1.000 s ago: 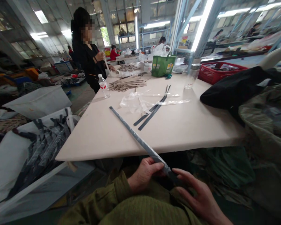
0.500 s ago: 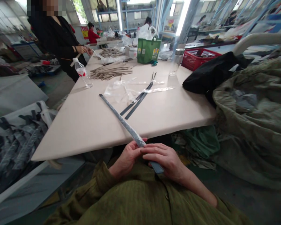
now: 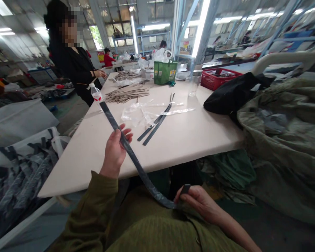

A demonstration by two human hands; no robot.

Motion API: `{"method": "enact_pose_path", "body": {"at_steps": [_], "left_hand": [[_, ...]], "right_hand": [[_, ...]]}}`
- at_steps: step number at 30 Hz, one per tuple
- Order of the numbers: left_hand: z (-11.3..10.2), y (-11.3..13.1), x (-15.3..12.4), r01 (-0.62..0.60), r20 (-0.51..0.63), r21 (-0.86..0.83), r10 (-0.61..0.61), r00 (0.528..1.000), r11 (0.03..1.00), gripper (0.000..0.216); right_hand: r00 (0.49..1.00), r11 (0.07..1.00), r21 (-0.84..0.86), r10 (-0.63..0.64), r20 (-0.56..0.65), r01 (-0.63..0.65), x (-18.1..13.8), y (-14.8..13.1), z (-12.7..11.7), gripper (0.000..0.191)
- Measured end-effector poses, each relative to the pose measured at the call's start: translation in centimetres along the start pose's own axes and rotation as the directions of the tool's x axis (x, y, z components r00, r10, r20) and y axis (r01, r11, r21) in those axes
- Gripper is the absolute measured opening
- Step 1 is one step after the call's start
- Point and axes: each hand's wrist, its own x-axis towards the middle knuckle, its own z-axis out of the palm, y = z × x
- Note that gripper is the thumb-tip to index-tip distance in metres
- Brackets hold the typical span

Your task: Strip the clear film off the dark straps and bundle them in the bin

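A long dark grey strip (image 3: 136,162) runs from above the table's left side down to my lap. My left hand (image 3: 114,152) is raised over the table edge with its fingers wrapped round the strip's middle. Low at my lap, my right hand (image 3: 196,202) pinches the strip's lower end, which bends upward there. Two more dark strips (image 3: 157,120) lie crossed on the pale table (image 3: 199,133), beside clear plastic sleeves (image 3: 139,113).
A person in black stands at the table's far left by a water bottle (image 3: 96,93) and a pile of tan strips (image 3: 128,93). Green bag (image 3: 165,72), glass jar (image 3: 194,83), red basket (image 3: 216,78) at the back. Black cloth and olive sack at right; bin of strips at left.
My left hand has lifted from my lap and slid up the strip, raising it off the table. My right hand has moved to the lower end, which now curves.
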Motion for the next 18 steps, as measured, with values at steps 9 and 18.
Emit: {"method": "enact_pose_path", "body": {"at_steps": [9,18], "left_hand": [[0.8,-8.2,-7.7,0.346,0.381,0.395,-0.495,0.781,0.851,0.040],[2.4,-7.6,-8.4,0.135,0.483,0.465,-0.378,0.790,0.875,0.037]], "right_hand": [[0.910,0.943,0.170,-0.211,-0.356,0.285,7.2,-5.6,-2.9,0.030],[0.946,0.919,0.336,-0.097,-0.310,0.204,9.0,-7.3,-1.3,0.035]]}}
